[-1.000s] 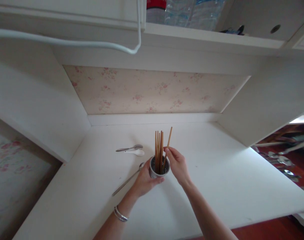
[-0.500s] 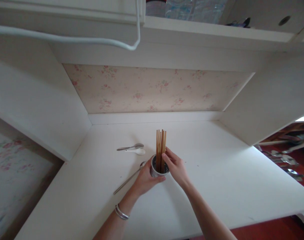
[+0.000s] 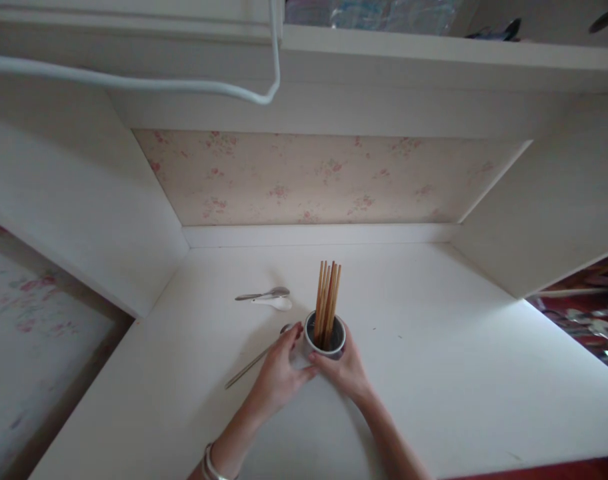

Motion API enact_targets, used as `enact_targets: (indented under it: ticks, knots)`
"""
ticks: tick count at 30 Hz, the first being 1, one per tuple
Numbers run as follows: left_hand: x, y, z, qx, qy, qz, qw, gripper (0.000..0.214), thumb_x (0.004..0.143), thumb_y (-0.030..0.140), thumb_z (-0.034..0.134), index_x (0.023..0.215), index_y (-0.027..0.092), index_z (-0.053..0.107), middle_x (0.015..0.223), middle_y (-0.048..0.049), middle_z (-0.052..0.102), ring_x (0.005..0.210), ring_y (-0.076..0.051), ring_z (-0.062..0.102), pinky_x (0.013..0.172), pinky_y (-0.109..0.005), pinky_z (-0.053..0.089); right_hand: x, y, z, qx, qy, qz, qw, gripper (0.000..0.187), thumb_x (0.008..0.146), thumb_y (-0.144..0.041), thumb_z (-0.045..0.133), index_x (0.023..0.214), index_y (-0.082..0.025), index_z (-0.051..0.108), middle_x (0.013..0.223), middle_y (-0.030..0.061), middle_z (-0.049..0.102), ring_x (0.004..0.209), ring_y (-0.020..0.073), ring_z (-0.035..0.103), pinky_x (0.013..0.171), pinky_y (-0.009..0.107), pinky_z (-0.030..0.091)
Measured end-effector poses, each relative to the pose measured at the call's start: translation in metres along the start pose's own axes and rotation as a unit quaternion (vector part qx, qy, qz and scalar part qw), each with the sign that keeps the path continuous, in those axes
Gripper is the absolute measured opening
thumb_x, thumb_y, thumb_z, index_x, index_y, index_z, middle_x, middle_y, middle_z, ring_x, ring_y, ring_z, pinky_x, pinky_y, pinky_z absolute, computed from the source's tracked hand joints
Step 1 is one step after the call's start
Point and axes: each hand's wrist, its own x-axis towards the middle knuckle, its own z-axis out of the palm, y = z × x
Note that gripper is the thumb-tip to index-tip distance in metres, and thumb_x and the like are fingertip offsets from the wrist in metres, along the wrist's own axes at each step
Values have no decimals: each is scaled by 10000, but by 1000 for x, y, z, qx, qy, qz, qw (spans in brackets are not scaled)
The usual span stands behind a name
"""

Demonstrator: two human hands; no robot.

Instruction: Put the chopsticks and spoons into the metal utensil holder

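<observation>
A round, light grey cup (image 3: 309, 351) stands in the middle of the counter, with several wooden chopsticks (image 3: 327, 297) upright in it and leaning slightly right. My left hand (image 3: 283, 368) curves round the cup's left side, its thumb low at the front. Round the right side wraps my right hand (image 3: 348, 369), thumb at the near rim. The right fingers are mostly hidden behind the cup. Left of my hands lies a long-handled metal spoon (image 3: 249, 369), its bowl end partly covered by my left fingers. Beyond it are a metal spoon (image 3: 264, 293) and a white spoon (image 3: 274, 303).
White side panels (image 3: 84, 200) flank the white counter (image 3: 424, 373), and a shelf (image 3: 434, 50) overhangs it. A white cable (image 3: 184, 85) hangs at upper left. Metal utensils (image 3: 589, 327) are visible past the right edge.
My right hand has left the chopsticks and moved down onto the cup's right side. The chopsticks now lean right. My left hand has shifted slightly lower on the cup.
</observation>
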Motion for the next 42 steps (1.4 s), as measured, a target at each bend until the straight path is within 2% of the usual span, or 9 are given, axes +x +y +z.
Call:
enact_targets:
  ticks: [3, 6, 10, 14, 19, 23, 31, 37, 42]
  knots:
    - [-6, -6, -29, 170, 21, -15, 985, 294, 852, 323, 586, 1126, 223, 616, 1098, -74, 667, 941, -224, 631, 844, -363, 499, -1, 4, -2, -4, 0, -3, 1000, 778, 662, -377, 833, 1321, -218, 450, 1269, 133, 626, 1164, 310, 593, 1012, 495, 445]
    - [-3, -6, -51, 340, 11, 11, 940, 175, 892, 285, 515, 970, 200, 645, 996, -68, 666, 944, -237, 609, 875, -373, 462, -2, 7, -3, -6, 2, 1, 1000, 795, 663, -369, 834, 1338, -222, 442, 1290, 128, 615, 1181, 311, 582, 1021, 501, 437]
    - [6, -5, -54, 469, -39, 8, 882, 179, 901, 235, 475, 960, 177, 633, 1015, -90, 648, 968, -259, 596, 858, -371, 445, -2, 9, -3, -12, 6, 5, 1000, 797, 665, -373, 830, 1343, -213, 444, 1285, 137, 616, 1177, 320, 582, 1025, 523, 430]
    - [14, -5, -47, 496, -67, -22, 865, 202, 905, 194, 427, 872, 173, 625, 931, -88, 654, 904, -241, 613, 783, -324, 427, -2, 7, -4, -18, 6, -4, 1000, 809, 659, -385, 829, 1347, -200, 446, 1296, 152, 608, 1195, 331, 570, 1034, 524, 423]
    - [21, 10, -64, 379, -108, -66, 917, 165, 873, 237, 473, 794, 186, 609, 774, -27, 648, 739, -187, 597, 672, -264, 382, -2, 4, -6, -11, -6, -5, 1000, 805, 671, -354, 832, 1361, -219, 440, 1303, 124, 607, 1199, 307, 567, 1046, 501, 416]
    - [26, 46, -85, 220, -110, -60, 967, 212, 857, 375, 540, 795, 183, 606, 746, -2, 622, 712, -164, 560, 650, -243, 394, -1, 8, -6, -3, 1, -15, 1000, 851, 643, -338, 851, 1378, -225, 438, 1325, 127, 592, 1235, 324, 539, 1054, 509, 406]
    - [39, 109, -74, -112, 4, -22, 993, 233, 783, 384, 713, 826, 168, 636, 765, 13, 619, 739, -119, 577, 744, -240, 460, 1, 7, -4, -3, 4, -30, 1000, 819, 647, -361, 848, 1358, -237, 462, 1308, 109, 605, 1210, 319, 555, 1052, 512, 404]
    - [56, 98, -33, -275, 14, -56, 960, 234, 707, 336, 782, 779, 151, 659, 757, 8, 643, 733, -115, 601, 789, -278, 509, 0, 1, -1, 35, 1, -28, 999, 780, 657, -371, 841, 1337, -231, 485, 1263, 108, 634, 1153, 307, 593, 1013, 484, 445]
    - [60, 69, -15, -174, 64, -60, 981, 279, 716, 418, 750, 788, 152, 709, 726, -6, 664, 722, -134, 588, 715, -255, 472, 1, 0, -1, 34, 6, -34, 999, 783, 654, -376, 843, 1334, -228, 486, 1293, 116, 614, 1187, 313, 571, 1033, 488, 424]
